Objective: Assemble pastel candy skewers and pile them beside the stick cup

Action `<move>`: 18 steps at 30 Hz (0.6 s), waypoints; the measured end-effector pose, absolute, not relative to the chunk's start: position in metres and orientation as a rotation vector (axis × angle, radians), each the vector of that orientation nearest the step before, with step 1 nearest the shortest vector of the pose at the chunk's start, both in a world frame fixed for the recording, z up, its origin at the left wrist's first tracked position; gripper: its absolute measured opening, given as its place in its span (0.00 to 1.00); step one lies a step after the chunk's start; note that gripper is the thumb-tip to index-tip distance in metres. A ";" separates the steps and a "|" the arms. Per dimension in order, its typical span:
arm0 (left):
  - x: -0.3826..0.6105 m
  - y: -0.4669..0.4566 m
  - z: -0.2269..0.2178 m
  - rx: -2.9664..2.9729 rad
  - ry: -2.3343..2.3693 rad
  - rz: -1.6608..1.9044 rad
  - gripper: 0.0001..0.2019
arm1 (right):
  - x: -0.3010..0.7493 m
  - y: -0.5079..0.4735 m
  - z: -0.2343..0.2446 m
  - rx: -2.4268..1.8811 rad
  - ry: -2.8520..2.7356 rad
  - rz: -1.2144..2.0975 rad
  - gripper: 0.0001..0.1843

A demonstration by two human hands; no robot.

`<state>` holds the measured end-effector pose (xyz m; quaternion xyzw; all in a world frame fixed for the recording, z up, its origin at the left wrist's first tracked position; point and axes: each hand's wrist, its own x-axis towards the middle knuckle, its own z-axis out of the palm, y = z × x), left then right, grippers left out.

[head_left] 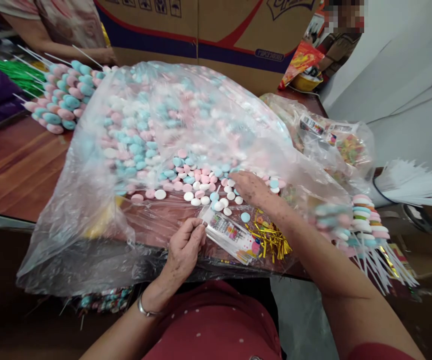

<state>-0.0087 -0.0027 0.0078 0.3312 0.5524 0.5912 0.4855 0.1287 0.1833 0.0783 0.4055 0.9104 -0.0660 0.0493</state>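
My left hand (186, 245) is closed in a pinch at the near-left corner of a printed clear plastic bag (227, 232), which lies flat at the front of the table. Beyond that bag, loose pink, blue and white candies (195, 200) spill from the mouth of a big clear plastic sack (216, 120). My right hand (253, 190) reaches over them with its palm down; its fingertips are hidden among the candies. A short white stick (218, 190) shows between the two hands. Gold twist ties (274, 242) lie in a heap right of the printed bag.
Candy skewers on white sticks (62, 95) are stacked at the left, and more skewers (369, 220) lie at the right edge. White sticks (411, 182) fill a container. A large cardboard box (201, 40) stands behind the sack. Another person's arm (73, 52) is at the far left.
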 end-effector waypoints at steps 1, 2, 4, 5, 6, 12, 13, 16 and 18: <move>-0.008 -0.002 0.008 0.801 1.344 1.440 0.12 | 0.128 0.182 0.077 1.193 2.781 -0.212 0.20; -0.008 -0.002 0.009 0.796 1.344 1.440 0.12 | 0.127 0.181 0.076 1.138 2.795 -0.247 0.19; -0.008 -0.001 0.009 0.791 1.342 1.439 0.13 | 0.127 0.179 0.076 1.039 2.831 -0.371 0.17; -0.008 -0.001 0.008 0.788 1.341 1.441 0.13 | 0.128 0.179 0.077 1.020 2.850 -0.435 0.17; -0.008 -0.001 0.008 0.784 1.340 1.443 0.13 | 0.130 0.179 0.078 1.029 2.875 -0.484 0.16; -0.008 0.001 0.005 0.771 1.340 1.457 0.13 | 0.150 0.182 0.085 1.277 2.964 -0.468 0.16; -0.008 0.001 0.006 0.771 1.340 1.457 0.13 | 0.153 0.182 0.085 1.295 2.953 -0.455 0.15; -0.009 0.001 0.006 0.780 1.348 1.450 0.13 | 0.158 0.181 0.081 1.304 2.929 -0.407 0.15; -0.009 0.001 0.006 0.796 1.357 1.450 0.12 | 0.157 0.180 0.077 1.272 2.905 -0.346 0.15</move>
